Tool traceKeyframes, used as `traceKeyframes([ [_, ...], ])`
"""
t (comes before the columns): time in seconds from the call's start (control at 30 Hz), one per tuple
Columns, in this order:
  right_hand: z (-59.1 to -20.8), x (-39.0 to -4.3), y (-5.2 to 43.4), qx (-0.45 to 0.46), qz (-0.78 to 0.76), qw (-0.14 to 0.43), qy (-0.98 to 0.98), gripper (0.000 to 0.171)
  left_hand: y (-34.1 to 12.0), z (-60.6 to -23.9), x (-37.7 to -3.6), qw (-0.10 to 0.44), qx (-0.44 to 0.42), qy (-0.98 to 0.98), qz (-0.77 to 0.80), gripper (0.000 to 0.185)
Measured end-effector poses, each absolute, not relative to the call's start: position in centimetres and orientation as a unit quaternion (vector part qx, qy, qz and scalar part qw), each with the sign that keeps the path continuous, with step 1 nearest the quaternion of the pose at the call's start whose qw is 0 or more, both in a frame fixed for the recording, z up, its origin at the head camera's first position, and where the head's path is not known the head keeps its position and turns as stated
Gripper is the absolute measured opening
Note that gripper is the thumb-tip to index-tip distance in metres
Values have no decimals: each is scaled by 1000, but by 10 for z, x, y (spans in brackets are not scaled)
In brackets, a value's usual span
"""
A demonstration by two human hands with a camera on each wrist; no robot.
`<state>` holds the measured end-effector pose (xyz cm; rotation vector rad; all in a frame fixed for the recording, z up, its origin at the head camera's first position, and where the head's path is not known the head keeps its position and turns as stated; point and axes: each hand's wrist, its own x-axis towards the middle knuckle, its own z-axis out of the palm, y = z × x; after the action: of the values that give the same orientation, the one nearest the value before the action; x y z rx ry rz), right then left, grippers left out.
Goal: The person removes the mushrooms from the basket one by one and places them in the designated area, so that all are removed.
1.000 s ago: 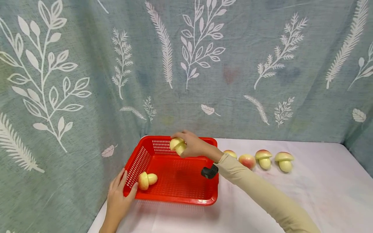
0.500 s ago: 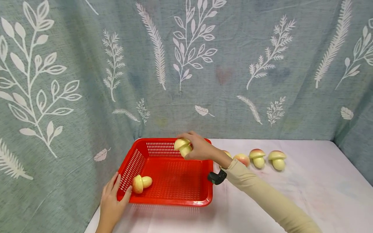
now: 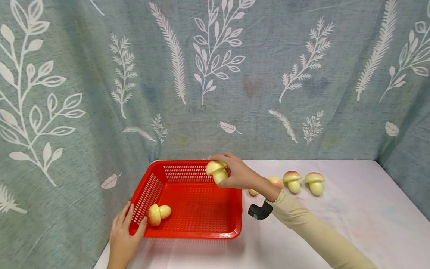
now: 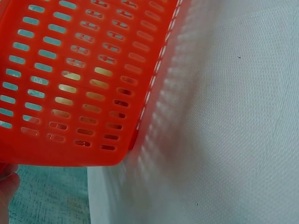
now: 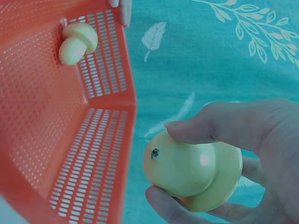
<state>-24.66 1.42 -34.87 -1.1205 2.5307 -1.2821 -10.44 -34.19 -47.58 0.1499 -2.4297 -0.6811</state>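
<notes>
My right hand (image 3: 236,173) holds a pale yellow toy mushroom (image 3: 215,171) above the back right of a red slotted plastic basket (image 3: 195,235). In the right wrist view, thumb and fingers wrap round this mushroom (image 5: 180,163), its stem end facing the camera. My left hand (image 3: 122,235) grips the basket's near left corner, thumb at the front rim and fingers along the left side. Another mushroom (image 3: 158,214) lies on its side inside that corner. Only a bit of the left hand (image 4: 8,186) shows in the left wrist view, beside the basket wall (image 4: 70,154).
On the white-covered table (image 3: 349,216), right of the basket, stand several more toy mushrooms, among them a red-topped one (image 3: 292,181) and a yellow one (image 3: 315,183). My right forearm partly hides others. A patterned grey-green curtain (image 3: 262,127) hangs behind and at the left.
The right hand has shifted rightward over the basket with its mushroom, towards the right rim. The head view has turned slightly right. The left hand stays at the basket's corner.
</notes>
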Motion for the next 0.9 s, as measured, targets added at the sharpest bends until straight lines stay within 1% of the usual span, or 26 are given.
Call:
traceKeyframes([
  [0.23, -352, -238, 33, -355, -438, 32, 825, 73, -341, -477, -104, 312, 56, -913, -254, 66],
  [0.47, -356, -232, 51, -340, -447, 5, 827, 72, -339, -477, -105, 323, 51, -909, -260, 65],
  [0.7, -359, -225, 66, -312, -468, 16, 827, 74, -341, -479, -105, 346, 35, -901, -260, 63],
  [0.9, -368, -225, 81, -302, -469, 11, 830, 74, -340, -482, -106, 357, 22, -897, -258, 62],
])
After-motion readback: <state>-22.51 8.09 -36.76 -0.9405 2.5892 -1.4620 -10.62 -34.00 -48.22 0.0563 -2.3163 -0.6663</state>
